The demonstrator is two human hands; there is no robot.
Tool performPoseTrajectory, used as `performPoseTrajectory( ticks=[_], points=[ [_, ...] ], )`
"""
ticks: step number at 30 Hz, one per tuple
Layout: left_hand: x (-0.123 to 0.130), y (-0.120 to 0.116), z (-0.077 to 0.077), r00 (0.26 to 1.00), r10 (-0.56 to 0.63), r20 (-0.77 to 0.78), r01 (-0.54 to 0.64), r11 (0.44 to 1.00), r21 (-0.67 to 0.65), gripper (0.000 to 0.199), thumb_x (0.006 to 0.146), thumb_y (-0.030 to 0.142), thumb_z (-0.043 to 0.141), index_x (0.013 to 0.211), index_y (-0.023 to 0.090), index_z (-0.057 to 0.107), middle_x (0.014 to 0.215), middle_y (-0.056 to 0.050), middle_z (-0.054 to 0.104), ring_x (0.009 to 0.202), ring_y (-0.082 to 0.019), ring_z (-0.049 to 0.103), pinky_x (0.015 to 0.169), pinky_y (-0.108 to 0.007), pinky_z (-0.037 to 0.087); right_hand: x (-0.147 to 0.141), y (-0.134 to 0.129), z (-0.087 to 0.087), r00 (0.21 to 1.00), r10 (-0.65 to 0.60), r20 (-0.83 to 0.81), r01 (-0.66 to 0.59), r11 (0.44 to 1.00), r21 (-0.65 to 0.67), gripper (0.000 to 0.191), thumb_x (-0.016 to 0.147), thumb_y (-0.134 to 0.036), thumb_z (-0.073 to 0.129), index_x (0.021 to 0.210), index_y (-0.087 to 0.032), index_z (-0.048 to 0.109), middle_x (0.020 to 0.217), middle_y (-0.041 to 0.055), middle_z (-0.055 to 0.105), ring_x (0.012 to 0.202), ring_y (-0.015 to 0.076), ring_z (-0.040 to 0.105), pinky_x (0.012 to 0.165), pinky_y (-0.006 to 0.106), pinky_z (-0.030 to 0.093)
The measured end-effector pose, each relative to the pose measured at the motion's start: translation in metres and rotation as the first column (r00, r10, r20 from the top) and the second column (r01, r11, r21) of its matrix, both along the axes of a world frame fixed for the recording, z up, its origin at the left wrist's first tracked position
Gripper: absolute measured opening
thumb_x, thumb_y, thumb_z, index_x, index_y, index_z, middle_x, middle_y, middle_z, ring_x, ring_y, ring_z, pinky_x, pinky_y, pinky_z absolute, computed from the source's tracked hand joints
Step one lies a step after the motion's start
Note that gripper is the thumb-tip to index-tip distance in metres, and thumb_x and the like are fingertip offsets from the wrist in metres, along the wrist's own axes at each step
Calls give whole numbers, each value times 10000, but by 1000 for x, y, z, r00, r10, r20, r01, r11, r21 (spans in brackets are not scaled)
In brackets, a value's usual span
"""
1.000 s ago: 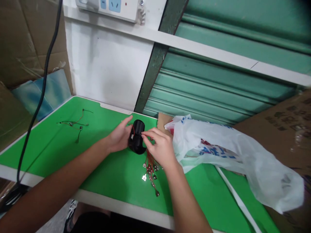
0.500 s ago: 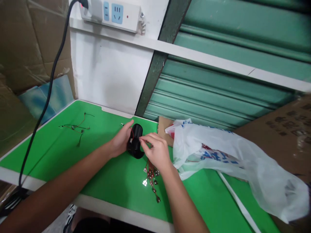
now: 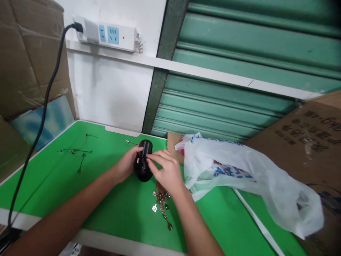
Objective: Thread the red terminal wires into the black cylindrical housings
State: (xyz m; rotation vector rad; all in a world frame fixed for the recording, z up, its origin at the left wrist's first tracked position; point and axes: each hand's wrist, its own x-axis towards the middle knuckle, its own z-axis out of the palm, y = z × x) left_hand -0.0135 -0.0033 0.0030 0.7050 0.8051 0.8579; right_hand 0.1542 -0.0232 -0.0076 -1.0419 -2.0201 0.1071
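A glossy black plastic housing (image 3: 144,170), rounded at the bottom with a narrower top, is held upright above the green table. My left hand (image 3: 127,163) grips its left side, the thumb lying across the upper part. A short red wire and a small white connector (image 3: 137,160) show on that side. At the housing's narrow middle, the thumb and forefinger of my right hand (image 3: 165,170) are pinched together; what lies between them is too small to make out. Below my right hand, a bunch of red wires with small metal contact plates (image 3: 160,202) rests on the table.
More thin wires (image 3: 73,151) lie on the left of the green table (image 3: 112,209). A white plastic bag (image 3: 247,177) covers the right side, with a white strip (image 3: 259,222) beside it. A black power cable (image 3: 44,113) hangs at left from the socket strip (image 3: 117,35).
The housing has turned, and its round lower part now shows more fully. My left thumb has moved onto its upper part. My right fingers stay pinched against it. The camera view has shifted.
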Motion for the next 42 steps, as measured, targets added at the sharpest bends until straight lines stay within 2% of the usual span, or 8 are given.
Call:
performPoseTrajectory(
  ticks=[3,8,12,15,20,29,38,42],
  points=[
    [1,0,-3,1000,9,0,-9,1000,-3,378,778,427,655,1062,177,645,877,-8,692,906,-201,611,763,-277,432,0,-1,2,1000,-9,9,9,1000,4,155,944,-153,603,991,-213,739,918,56,724,865,212,658,829,357,522],
    [3,1,-7,999,-4,-42,5,1000,21,396,754,514,654,955,174,627,830,3,640,889,-195,575,800,-286,414,2,-1,1,990,-39,138,40,999,-7,114,941,-139,596,903,-196,687,865,47,691,838,219,634,774,340,491],
    [5,4,-16,994,75,-76,-69,995,73,402,726,529,676,929,192,595,824,24,599,875,-174,541,828,-284,400,1,1,-6,978,-37,206,47,998,-45,109,952,-141,574,901,-196,653,858,52,674,828,225,618,766,338,473],
    [6,4,-20,988,135,-75,-126,985,115,426,708,531,686,949,194,588,837,30,586,873,-166,529,833,-280,391,-2,3,-12,986,-14,164,24,998,-60,111,959,-142,555,910,-197,638,863,54,665,818,220,605,766,335,470],
    [5,4,-16,986,164,-41,-158,979,126,486,661,518,680,1011,192,594,853,30,590,894,-176,546,844,-282,395,-10,6,-17,997,13,75,-8,998,-63,132,968,-142,535,902,-193,637,846,52,654,816,212,596,772,333,470],
    [1,5,-13,988,152,-13,-151,985,83,497,596,419,706,1021,186,597,886,12,660,984,-218,599,886,-298,421,-9,6,-9,999,22,-50,-26,996,-87,119,930,-144,600,920,-211,699,877,44,693,848,207,637,780,325,500],
    [-3,3,-2,999,47,-4,-48,998,-52,392,629,371,641,974,191,599,753,20,646,747,-182,589,695,-281,426,-6,3,2,993,-11,-115,-21,962,-273,228,831,-94,644,1006,-214,727,942,42,671,858,199,646,740,304,505],
    [-4,3,1,999,43,0,-43,996,-73,340,636,283,624,964,197,598,747,31,631,706,-163,577,657,-271,441,-3,6,3,985,-27,-173,-31,945,-327,184,849,-119,646,978,-215,736,910,30,664,786,168,631,662,272,472]
  ],
)
